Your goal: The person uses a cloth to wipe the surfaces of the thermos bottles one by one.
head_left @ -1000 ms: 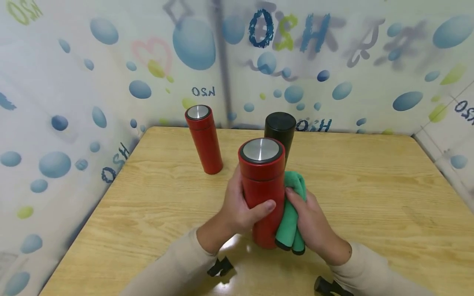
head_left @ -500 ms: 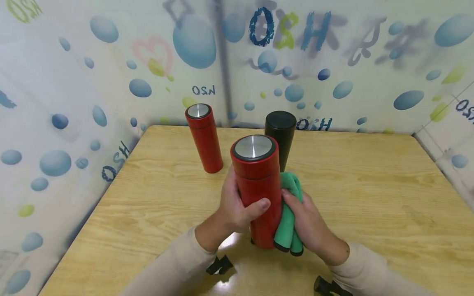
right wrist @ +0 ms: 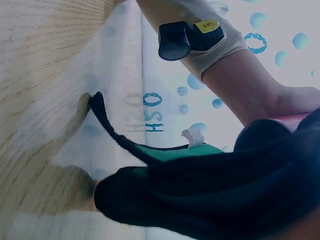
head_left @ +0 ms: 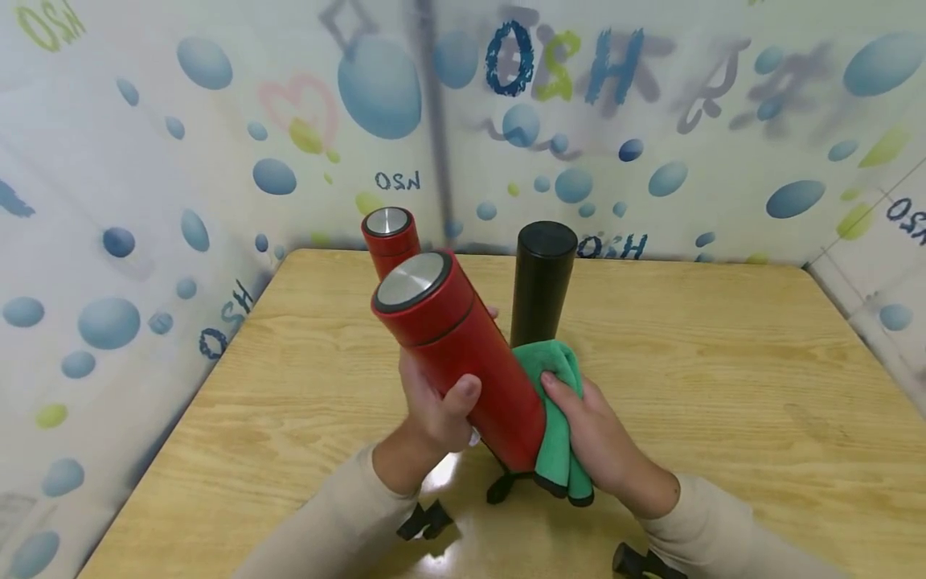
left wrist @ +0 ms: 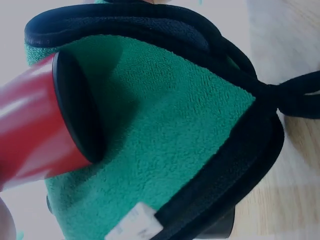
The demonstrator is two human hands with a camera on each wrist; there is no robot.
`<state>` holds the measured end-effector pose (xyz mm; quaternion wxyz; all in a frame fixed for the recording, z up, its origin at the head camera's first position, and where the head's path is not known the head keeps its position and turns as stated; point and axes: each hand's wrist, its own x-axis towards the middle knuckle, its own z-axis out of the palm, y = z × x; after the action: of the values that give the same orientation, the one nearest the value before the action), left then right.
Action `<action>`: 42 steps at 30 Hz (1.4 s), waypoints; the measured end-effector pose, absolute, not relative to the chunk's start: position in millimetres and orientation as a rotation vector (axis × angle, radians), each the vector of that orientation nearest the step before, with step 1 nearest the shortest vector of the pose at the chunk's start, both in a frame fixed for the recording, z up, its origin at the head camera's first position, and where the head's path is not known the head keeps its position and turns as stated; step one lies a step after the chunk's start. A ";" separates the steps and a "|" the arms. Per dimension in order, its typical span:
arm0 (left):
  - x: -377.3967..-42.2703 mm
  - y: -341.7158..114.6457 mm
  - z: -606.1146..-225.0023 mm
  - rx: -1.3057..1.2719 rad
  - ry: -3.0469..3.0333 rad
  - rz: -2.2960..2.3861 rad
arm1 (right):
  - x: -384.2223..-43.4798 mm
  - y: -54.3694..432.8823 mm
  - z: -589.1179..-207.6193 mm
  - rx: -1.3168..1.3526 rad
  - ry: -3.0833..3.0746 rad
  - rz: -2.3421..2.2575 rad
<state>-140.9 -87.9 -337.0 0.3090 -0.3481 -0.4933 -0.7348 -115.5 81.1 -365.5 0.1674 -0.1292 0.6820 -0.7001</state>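
Note:
My left hand [head_left: 434,410] grips a large red thermos [head_left: 463,354] with a silver lid, tilted with its top to the upper left. My right hand [head_left: 608,442] pinches a folded green cloth [head_left: 557,434] with black edging, thumb on top, beside the bottle's lower end. In the left wrist view, the black base [left wrist: 77,107] of the thermos is over the spread green cloth [left wrist: 150,135]. A black loop of the cloth hangs down in the right wrist view. The right fingers behind the cloth are hidden.
Behind the held bottle stands a slimmer red thermos [head_left: 389,233], partly covered by it. A black thermos [head_left: 542,281] is upright near the back of the wooden table [head_left: 723,386]. The patterned wall [head_left: 651,185] rises beyond the table's back edge.
The red thermos has gone from nearly upright to tilted, its lid swinging left and now covering part of the slimmer thermos. The cloth has spread somewhat by its base.

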 end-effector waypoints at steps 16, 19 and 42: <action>-143.3 -88.3 -328.7 -0.954 -1.197 -1.822 | -118.4 83.7 -371.4 -0.434 2.048 -2.035; -143.0 -88.6 -327.8 -0.933 -1.197 -1.823 | -118.3 83.9 -373.0 -0.489 2.082 -2.045; -135.9 -84.8 -334.1 -0.921 -1.357 -1.997 | -117.2 78.9 -377.1 -0.420 2.098 -2.029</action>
<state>-135.9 -84.8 -334.1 0.2751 -0.3427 -0.5047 -0.7431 -117.2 78.9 -377.1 0.0965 -0.1418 0.7082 -0.6849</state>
